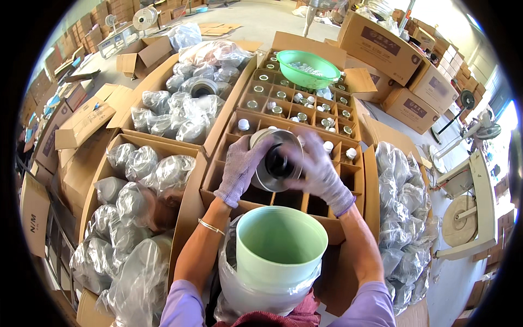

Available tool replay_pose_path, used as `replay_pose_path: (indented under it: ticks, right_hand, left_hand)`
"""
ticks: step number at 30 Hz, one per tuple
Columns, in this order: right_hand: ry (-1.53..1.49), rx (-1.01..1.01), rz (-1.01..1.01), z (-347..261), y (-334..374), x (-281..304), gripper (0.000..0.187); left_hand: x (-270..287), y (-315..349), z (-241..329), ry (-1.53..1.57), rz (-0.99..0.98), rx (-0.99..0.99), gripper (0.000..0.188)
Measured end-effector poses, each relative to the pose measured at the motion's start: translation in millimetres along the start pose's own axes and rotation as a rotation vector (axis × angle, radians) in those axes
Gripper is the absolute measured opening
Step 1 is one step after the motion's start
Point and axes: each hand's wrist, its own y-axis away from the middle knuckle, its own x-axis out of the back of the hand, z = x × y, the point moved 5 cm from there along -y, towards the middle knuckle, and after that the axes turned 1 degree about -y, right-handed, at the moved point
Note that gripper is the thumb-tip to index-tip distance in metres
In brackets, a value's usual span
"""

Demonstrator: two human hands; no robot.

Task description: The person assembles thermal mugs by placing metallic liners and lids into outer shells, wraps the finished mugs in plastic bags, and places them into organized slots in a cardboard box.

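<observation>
Above the divided carton, my gloved left hand (243, 166) grips the side of a silver-grey cylindrical container (265, 179), its round end turned toward me with a black part in the middle. My gloved right hand (320, 170) is at the container's right side; its fingers are smeared by motion, so I cannot make out whether they hold anything. Under both hands, the near divided carton (348, 177) has cardboard cells, some with white-capped bottles (328, 146). Close to my body stands a pale green bucket (280, 240) with clear plastic around its lower part.
Cartons of plastic-wrapped grey containers (131, 212) lie on the left, with more wrapped ones (400, 207) on the right. A green basin (308, 71) of small clear pieces rests on the far divided carton (261, 101). Closed boxes (381, 46) and a fan (485, 128) stand at right.
</observation>
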Motion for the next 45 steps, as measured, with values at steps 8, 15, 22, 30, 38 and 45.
replay_pose_path:
  ticks: [8,15,22,30,38,45]
  right_hand:
    - [-1.000,-0.872,0.291,46,59,-75,0.054]
    - [-1.114,-1.259,-0.233,150,106,-54,0.054]
    - [0.400,-1.231,-0.084,323,249,-79,0.039]
    - [0.479,-0.800,0.158,243,209,9,0.038]
    - [0.629,-0.019,0.110,43,49,131,0.026]
    - [0.671,0.602,0.037,-61,14,69,0.039]
  left_hand:
    - [-75,18,3,-0.336,0.143,-0.362,0.047]
    - [-81,26,1,-0.590,0.105,-0.764,0.056]
    - [-83,12,-56,0.786,-0.107,0.016,0.046]
    - [-103,5,-103,1.010,-0.261,0.149,0.042]
    - [-160,14,-70,1.084,-0.617,0.614,0.053]
    - [-124,-14,-39,1.115,-0.670,0.155,0.060]
